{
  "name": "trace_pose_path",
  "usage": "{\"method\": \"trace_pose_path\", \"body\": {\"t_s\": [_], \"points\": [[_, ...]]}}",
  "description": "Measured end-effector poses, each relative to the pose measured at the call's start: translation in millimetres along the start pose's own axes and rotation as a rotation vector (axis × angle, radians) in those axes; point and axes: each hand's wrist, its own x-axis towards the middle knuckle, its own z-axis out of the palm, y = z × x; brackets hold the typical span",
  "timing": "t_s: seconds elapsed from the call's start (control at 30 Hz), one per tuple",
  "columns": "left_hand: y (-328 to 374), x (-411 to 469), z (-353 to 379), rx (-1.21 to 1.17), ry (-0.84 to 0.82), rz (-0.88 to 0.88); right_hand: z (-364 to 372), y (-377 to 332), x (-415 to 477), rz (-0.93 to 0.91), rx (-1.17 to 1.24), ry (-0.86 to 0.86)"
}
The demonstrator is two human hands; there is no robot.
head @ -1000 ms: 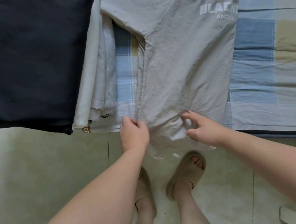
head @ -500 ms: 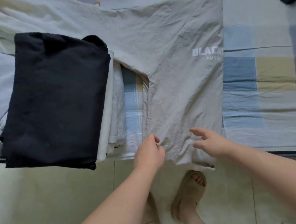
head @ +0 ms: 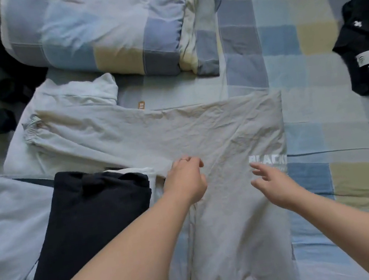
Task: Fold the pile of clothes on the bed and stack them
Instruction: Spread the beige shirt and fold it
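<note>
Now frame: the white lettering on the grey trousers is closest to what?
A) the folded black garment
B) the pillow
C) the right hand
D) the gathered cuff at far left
C: the white lettering on the grey trousers sits just beyond the spread fingertips of the right hand.

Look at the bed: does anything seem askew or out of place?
The grey trousers lie wrinkled, one leg splayed left across a white garment. A black garment lies crumpled alone at the right, far from the folded black piece.
</note>
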Motion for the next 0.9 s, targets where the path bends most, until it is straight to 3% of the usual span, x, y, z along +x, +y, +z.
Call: {"method": "trace_pose_path", "body": {"t_s": [0.1, 0.2, 0.3, 0.47, 0.63, 0.9], "points": [[-35.3, 42.6, -59.9, -0.09, 0.189, -0.048, 6.9, -39.6, 30.2, -0.04, -0.011, 0.023], [-103.8, 81.7, -122.3, -0.134, 0.348, -0.221, 30.4, -100.1, 63.8, -0.126, 0.019, 0.066], [-157.1, 92.8, -157.5, -0.056, 0.431, -0.355, 46.2, -152.1, 74.1, -0.214, 0.04, 0.1], [-286.8, 106.2, -204.1, 0.068, 0.441, -0.526, 124.4, -275.8, 109.8, -0.307, 0.057, 0.02], [-340.4, 112.4, -211.6, -0.267, 0.366, -0.64, 184.6, -357.4, 134.2, -0.335, 0.056, -0.058], [-383.1, 125.6, -220.5, -0.507, 0.397, -0.568, 230.5, -411.7, 159.1, -0.246, 0.134, -0.093]]}}
